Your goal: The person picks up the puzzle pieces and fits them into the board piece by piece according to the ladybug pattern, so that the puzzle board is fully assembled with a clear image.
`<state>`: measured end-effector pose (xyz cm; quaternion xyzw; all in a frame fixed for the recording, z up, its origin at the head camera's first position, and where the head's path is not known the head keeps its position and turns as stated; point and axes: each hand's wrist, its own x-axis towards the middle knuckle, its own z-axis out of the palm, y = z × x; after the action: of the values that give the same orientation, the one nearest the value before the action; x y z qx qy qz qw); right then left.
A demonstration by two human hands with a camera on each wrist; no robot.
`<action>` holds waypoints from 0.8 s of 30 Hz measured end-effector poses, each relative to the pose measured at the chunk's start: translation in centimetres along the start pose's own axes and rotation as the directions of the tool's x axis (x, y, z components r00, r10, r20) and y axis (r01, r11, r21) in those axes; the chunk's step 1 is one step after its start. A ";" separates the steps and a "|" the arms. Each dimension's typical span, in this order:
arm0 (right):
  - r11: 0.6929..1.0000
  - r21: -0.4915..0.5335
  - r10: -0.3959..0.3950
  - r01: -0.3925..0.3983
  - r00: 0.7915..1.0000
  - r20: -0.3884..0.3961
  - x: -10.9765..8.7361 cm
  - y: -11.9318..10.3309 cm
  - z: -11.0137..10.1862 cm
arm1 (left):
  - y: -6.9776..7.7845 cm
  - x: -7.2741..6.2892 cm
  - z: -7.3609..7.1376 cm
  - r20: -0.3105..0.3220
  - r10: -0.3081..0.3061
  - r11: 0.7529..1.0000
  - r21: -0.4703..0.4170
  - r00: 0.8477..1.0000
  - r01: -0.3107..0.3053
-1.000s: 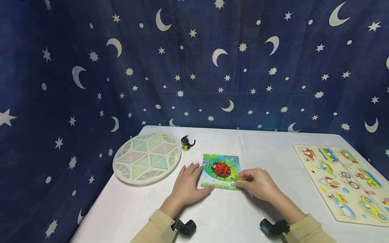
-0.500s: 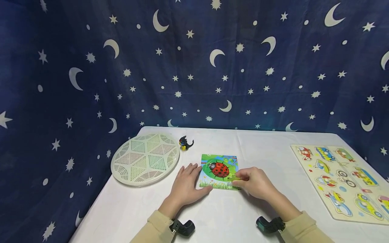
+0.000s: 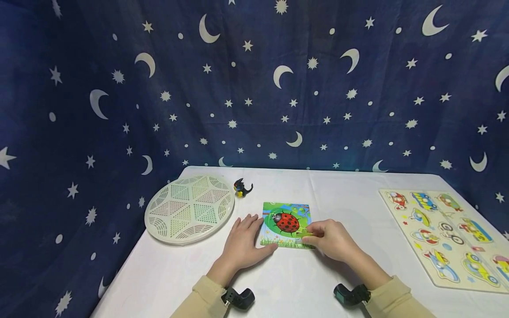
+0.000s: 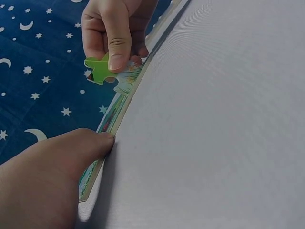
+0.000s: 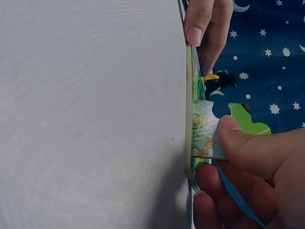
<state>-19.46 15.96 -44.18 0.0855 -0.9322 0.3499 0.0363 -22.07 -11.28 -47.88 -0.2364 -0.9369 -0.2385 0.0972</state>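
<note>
A square ladybug jigsaw puzzle [image 3: 287,223] lies on the white table in front of me. My right hand [image 3: 334,240] pinches a green and grey jigsaw piece [image 5: 205,129] between thumb and fingers at the puzzle's lower right corner. In the left wrist view the piece [image 4: 100,70] stands tilted up from the board, its lower edge at the board's rim. My left hand [image 3: 244,245] lies along the puzzle's left side with fingers extended, the thumb touching the lower edge. The far fingertips of my right hand are partly hidden behind the piece.
A round pale board with coloured dot patterns [image 3: 191,210] lies at the left. Behind the puzzle's left corner stands a small black and yellow toy figure [image 3: 242,187]. A wooden vehicle puzzle board [image 3: 447,238] lies at the right. A dark blue star curtain [image 3: 254,88] hangs behind the table.
The whole scene has shifted slightly left in the head view. My right hand keeps its pinch on the jigsaw piece at the corner; my left hand stays at the puzzle's side.
</note>
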 end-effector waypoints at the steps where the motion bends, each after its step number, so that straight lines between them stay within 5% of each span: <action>1: 1.000 -0.004 0.002 -0.002 1.000 0.000 0.0 0.0 0.0 | 0.0 0.0 0.0 0.001 0.000 1.000 -0.001 1.000 0.000; 10: 0.986 -0.140 -0.093 0.090 0.995 -0.019 0.2 -0.1 0.1 | 0.1 0.1 0.0 0.009 -0.002 1.000 -0.002 1.000 0.002; 24: 0.979 -0.153 -0.120 0.132 0.989 0.084 1.0 0.1 -0.4 | 0.0 0.0 0.0 0.004 0.002 1.000 -0.005 1.000 -0.002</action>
<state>-20.46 16.14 -43.80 0.1542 -0.9503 0.2686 0.0304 -22.10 -11.26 -47.83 -0.2380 -0.9363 -0.2404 0.0947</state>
